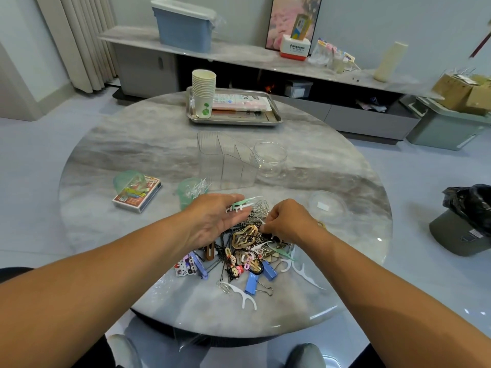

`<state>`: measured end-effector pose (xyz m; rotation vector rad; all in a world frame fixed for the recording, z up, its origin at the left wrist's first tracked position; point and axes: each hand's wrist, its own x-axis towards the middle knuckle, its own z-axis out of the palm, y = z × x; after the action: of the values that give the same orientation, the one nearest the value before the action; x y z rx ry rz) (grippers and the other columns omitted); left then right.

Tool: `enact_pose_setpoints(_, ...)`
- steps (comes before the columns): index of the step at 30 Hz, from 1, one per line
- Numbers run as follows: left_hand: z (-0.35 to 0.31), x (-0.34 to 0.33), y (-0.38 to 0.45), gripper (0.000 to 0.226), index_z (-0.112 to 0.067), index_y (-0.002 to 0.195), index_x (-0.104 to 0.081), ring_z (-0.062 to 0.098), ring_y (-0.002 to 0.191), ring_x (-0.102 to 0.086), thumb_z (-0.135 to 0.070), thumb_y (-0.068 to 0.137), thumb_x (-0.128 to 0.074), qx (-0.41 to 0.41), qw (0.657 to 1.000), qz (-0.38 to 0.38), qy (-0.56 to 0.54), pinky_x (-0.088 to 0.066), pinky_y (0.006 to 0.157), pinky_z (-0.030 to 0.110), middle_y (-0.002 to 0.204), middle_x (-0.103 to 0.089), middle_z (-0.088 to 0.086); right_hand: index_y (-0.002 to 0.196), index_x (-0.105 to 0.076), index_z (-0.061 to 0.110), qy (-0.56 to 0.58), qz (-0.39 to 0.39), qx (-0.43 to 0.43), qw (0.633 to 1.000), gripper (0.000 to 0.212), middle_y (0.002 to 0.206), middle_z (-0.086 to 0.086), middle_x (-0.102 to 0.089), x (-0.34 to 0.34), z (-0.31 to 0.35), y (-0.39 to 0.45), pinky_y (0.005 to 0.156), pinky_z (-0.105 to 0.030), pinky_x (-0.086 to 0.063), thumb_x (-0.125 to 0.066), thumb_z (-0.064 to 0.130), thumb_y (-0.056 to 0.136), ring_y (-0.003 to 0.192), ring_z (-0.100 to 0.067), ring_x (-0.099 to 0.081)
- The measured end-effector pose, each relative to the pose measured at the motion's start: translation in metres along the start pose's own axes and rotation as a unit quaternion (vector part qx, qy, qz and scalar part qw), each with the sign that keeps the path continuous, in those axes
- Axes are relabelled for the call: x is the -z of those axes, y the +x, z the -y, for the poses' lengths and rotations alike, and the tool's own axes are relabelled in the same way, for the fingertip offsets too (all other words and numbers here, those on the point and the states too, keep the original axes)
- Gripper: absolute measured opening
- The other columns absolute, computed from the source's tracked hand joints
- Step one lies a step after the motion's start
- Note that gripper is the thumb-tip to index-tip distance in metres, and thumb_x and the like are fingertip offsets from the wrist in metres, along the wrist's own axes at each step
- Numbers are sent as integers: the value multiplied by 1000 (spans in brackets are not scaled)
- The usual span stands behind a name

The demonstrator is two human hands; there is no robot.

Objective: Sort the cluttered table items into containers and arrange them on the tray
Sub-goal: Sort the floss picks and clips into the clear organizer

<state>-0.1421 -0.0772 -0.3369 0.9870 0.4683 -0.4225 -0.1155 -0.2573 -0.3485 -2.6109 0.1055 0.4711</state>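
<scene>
At the lower centre of the frame a white floss pick [245, 297] and blue binder clips [259, 277] are seen at the near edge of the clutter pile [247, 251] on the round table [127, 144]; over the pile, the left hand [212, 219] is held palm-up with fingers relaxed, floss picks [243, 204] lying across them; the right hand [288, 221] is curled, pinching something small that cannot be made out. Further up, a clear divided organizer [225, 160] and a clear jar [269, 158] are set side by side; at the upper centre the metal tray [275, 112] is loaded with stacked paper cups [203, 94].

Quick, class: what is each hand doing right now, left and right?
Left hand: open, palm up, floss picks lying on its fingers.
Right hand: fingers curled, pinching in the pile; what it holds cannot be told.
</scene>
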Motion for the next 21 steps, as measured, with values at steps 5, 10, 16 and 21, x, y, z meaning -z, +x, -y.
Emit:
enact_pose_setpoints(5,-1,5,5,22,9,117,-63,36,102,-72,-1,100,-56,-2,1000,-9,6,-63,77,36,125,-60,26,82,-75,6,38,-14,-5,999,12,78,-11,-73,7,-3,6,62,-31,-55,-78,17,84,63,-18,-61)
enact_pose_setpoints(10,-1,4,7,23,7,114,-65,37,103,-71,-9,103,-54,-5,1000,-13,12,-64,73,33,131,-54,28,84,-72,1,22,-41,16,999,12,71,-9,-69,27,-4,6,44,-18,-42,-70,12,87,48,-8,-53)
enact_pose_setpoints(16,1,2,9,30,7,115,-64,35,100,-72,-18,105,-50,2,1000,-20,8,-64,77,35,119,-63,31,100,-72,28,-346,-116,137,921,17,98,4,-73,40,6,-7,90,-36,-42,-63,15,95,103,-23,-63)
enact_pose_setpoints(21,2,2,8,34,6,116,-64,34,99,-73,-23,106,-50,4,1000,-21,8,-64,73,32,118,-65,30,85,-58,24,-509,-83,159,842,25,74,3,-54,46,11,-16,101,-40,-32,-62,0,87,91,-24,-49)
